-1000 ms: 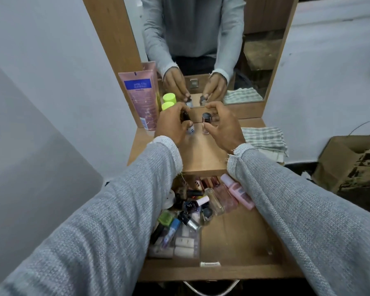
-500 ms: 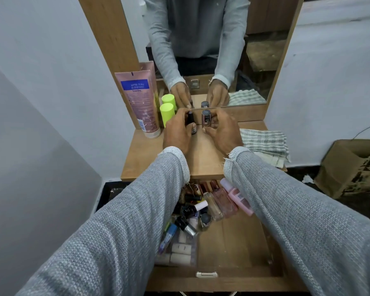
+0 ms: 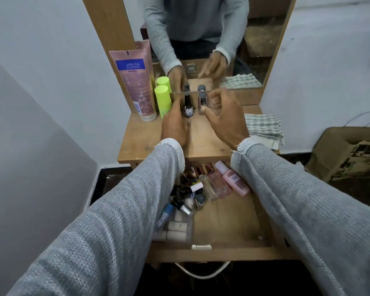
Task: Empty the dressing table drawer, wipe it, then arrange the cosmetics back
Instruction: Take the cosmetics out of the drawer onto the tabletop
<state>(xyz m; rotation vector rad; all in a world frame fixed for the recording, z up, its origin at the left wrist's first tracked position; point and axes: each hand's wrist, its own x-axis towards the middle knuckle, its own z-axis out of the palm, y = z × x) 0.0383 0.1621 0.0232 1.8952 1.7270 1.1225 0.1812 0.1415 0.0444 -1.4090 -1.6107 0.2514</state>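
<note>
A dark bottle [image 3: 187,105] and a small grey-capped bottle [image 3: 201,101] stand upright on the dressing table top [image 3: 207,142], right against the mirror. My left hand [image 3: 175,124] lies just left of the dark bottle with its fingers straight. My right hand [image 3: 224,118] hovers to the right of the grey-capped bottle, fingers spread and holding nothing. Below my arms the drawer [image 3: 201,253] is pulled out. Several cosmetics lie in its left and back part, among them a pink bottle [image 3: 233,180] and clear bottles [image 3: 209,189].
A tall pink tube [image 3: 137,82] and a lime-green capped container [image 3: 162,100] stand at the table's back left. A checked cloth [image 3: 263,127] lies at the right edge. A brown paper bag [image 3: 350,152] sits on the floor to the right. The mirror [image 3: 201,28] reflects my arms.
Both hands carried the two bottles to the back of the table top, set them upright by the mirror and let go; the right hand has opened and drawn back.
</note>
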